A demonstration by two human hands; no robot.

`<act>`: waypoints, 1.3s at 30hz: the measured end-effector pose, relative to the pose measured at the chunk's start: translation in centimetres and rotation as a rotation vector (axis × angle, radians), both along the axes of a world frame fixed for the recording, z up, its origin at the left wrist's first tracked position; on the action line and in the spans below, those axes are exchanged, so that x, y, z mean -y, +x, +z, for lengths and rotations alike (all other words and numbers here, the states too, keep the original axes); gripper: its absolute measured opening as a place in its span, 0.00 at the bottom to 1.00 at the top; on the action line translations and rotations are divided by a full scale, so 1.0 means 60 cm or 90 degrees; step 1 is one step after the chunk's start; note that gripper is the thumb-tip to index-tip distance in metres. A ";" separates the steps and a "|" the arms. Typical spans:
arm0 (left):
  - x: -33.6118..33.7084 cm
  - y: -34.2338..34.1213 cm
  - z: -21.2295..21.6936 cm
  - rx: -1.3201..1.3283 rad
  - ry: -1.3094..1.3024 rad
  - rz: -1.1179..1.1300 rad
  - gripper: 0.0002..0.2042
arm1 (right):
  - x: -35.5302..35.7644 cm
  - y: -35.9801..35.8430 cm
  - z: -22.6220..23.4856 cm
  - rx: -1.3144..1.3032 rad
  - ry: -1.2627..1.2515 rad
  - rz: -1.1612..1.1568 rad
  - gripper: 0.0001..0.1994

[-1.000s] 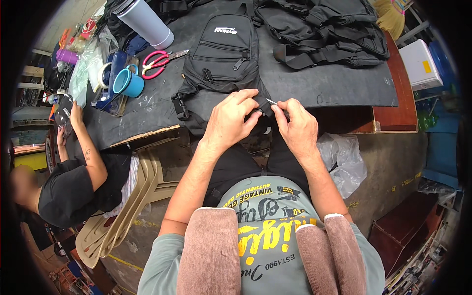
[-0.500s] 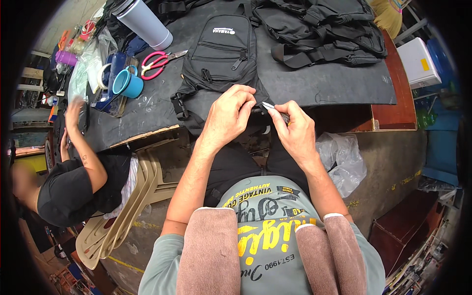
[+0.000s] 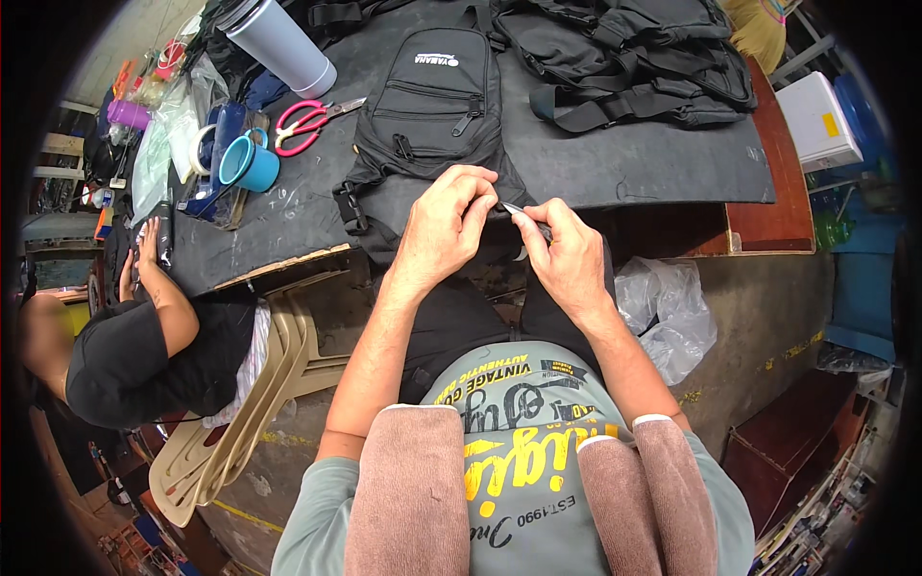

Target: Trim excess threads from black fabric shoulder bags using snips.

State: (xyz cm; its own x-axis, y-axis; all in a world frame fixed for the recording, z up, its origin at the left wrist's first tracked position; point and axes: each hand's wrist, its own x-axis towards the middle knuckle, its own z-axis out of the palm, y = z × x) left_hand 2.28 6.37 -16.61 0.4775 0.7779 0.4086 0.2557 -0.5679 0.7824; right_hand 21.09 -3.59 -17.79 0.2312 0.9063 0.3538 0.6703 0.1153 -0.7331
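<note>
A black sling bag (image 3: 430, 101) with zippered pockets lies on the dark work table. My left hand (image 3: 447, 221) is closed at the bag's lower right corner, pinching its black fabric edge; the exact bit between the fingertips is too small to tell. Close beside it, my right hand (image 3: 565, 252) grips small thread snips (image 3: 513, 207), their silver tip pointing at the left fingertips. Most of the snips' body is hidden in the palm. A black side-release buckle (image 3: 352, 208) hangs from the bag's strap at the table's front edge.
Pink-handled scissors (image 3: 302, 128), a blue mug (image 3: 252, 163) and a grey tumbler (image 3: 280, 46) stand or lie left of the bag. More black bags (image 3: 634, 67) are heaped at right. A co-worker (image 3: 144, 360) sits at left by stacked beige chairs (image 3: 240, 422).
My right hand has moved slightly left, bringing the snips' tip closer to my left fingertips. The left hand has barely moved. The co-worker's hand has lowered.
</note>
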 end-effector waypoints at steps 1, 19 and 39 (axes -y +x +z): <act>0.002 -0.002 -0.001 0.000 0.000 0.001 0.03 | 0.003 0.002 0.001 0.000 0.000 0.001 0.14; -0.019 -0.147 0.022 -0.146 0.243 0.337 0.28 | -0.123 -0.132 0.065 -0.232 0.074 0.229 0.17; 0.012 -0.210 0.017 -0.199 0.096 0.260 0.11 | -0.165 -0.112 0.027 -0.112 -0.018 0.156 0.18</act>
State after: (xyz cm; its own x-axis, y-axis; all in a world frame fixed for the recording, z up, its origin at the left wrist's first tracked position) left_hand -10.31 5.62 -15.58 0.2656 0.8696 0.4163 0.6872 -0.4736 0.5508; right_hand 14.36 6.30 -16.15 0.0594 0.9513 0.3024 0.4876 0.2367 -0.8404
